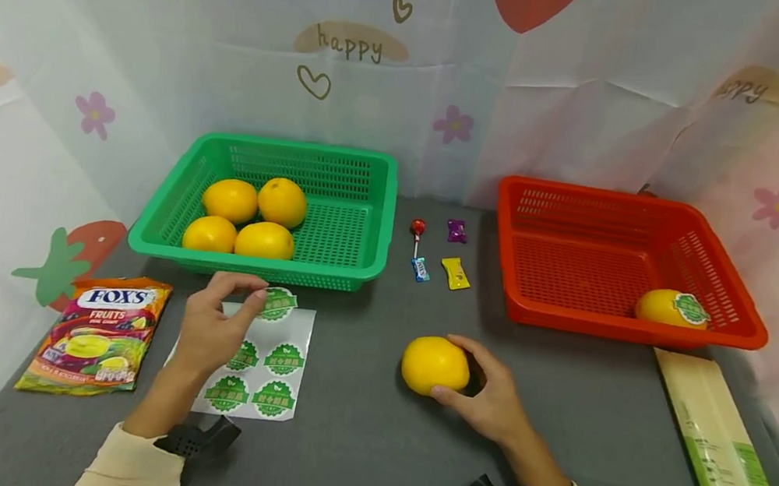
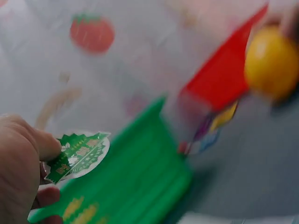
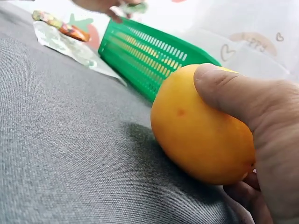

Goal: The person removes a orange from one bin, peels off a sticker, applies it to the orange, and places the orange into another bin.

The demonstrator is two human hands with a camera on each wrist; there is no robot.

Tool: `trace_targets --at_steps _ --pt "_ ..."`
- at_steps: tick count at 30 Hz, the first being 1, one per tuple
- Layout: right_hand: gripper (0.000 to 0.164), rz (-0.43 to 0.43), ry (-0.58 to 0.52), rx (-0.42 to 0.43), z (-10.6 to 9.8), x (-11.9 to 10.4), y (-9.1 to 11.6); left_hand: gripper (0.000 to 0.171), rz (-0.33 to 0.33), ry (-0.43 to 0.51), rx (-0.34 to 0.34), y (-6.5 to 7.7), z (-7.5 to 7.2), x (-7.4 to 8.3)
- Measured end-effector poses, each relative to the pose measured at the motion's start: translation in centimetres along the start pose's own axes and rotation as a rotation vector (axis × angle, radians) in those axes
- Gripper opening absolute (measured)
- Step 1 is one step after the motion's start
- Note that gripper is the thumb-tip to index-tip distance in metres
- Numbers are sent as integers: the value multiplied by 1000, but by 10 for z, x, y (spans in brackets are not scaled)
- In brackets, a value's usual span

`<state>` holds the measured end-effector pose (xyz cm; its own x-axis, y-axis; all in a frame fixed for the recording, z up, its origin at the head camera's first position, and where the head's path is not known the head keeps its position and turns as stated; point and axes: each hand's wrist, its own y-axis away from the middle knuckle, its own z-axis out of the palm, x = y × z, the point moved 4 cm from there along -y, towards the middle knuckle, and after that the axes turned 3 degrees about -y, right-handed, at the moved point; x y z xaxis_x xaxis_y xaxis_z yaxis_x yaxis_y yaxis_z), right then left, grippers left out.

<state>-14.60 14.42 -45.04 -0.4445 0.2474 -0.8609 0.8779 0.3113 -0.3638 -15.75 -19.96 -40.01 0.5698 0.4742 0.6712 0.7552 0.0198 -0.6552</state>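
Between thumb and fingers, my left hand (image 1: 215, 329) pinches a round green-and-white sticker (image 1: 279, 304), seen closer in the left wrist view as a green sticker (image 2: 79, 156) with a jagged-edged badge print. Below it on the table lies a white sticker sheet (image 1: 249, 408) with several more green badges. My right hand (image 1: 487, 397) grips a yellow-orange citrus fruit (image 1: 435, 366) from its right side, thumb and fingers round it, close over the grey table. The right wrist view shows the fruit (image 3: 201, 126) with a small brown mark on its skin.
A green basket (image 1: 381, 219) at back left holds several similar fruits. In the red basket (image 1: 572, 253) at back right sits one fruit (image 1: 661, 307) bearing a green sticker. Small candies (image 1: 455, 274) lie between the baskets. A FOX'S candy bag (image 1: 99, 336) lies left, a long pale package (image 1: 728, 455) right.
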Motion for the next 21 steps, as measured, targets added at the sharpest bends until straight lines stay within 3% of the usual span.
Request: trace_targets --at_steps 3,6,9,14,21 --pt "68 -33 15 11 0 0 0 13 -18 172 -90 -3 25 30" --pt "68 -62 27 14 0 -1 0 14 -43 274 -175 -1 54 42" --pt "68 -71 33 7 1 -1 0 19 -69 286 -238 3 82 44" --pt "68 -85 41 -6 1 -1 0 22 -52 306 -324 8 126 41" --pt "69 -146 58 -18 0 -3 -1 24 1 305 -417 13 163 42"
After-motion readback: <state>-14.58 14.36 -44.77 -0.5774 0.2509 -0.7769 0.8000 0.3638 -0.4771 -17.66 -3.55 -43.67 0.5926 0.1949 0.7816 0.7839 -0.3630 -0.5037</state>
